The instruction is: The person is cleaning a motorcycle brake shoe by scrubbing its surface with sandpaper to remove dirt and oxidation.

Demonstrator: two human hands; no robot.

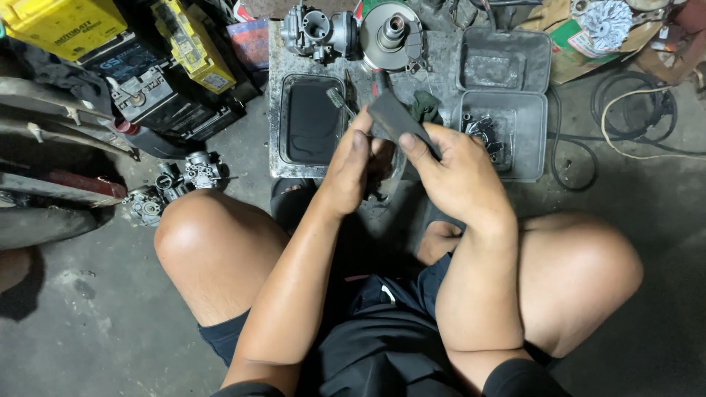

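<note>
Both hands meet on a flat dark grey pad (397, 121), held up just above the near edge of the grimy metal tray (278, 110) on the floor. The right hand (460, 173) pinches the pad's near end, thumb pressed on its upper face and fingers curled beneath. The left hand (351, 169) closes on the pad's left side, fingertips against its edge; what sits under the palm cannot be made out.

The tray lies on a stained grey concrete floor (110, 323), and the person squats over it with bare knees either side of the forearms. Inside the tray, left of the pad, lies a shallow black rectangular lid (310, 121). At the tray's far edge stand a carburetor (312, 31) and a round clutch assembly (391, 33). Right of the pad two grey plastic boxes (507, 88) sit one behind the other; the nearer one holds small metal parts, partly hidden by the right hand. A dark green rag behind the pad is mostly covered.

Left of the tray, on the floor, sit more carburetor bodies (176, 184), black batteries (140, 81) and yellow cartons (195, 44), cut off at the frame top. Right of the tray, black and white cables (640, 117) coil.
</note>
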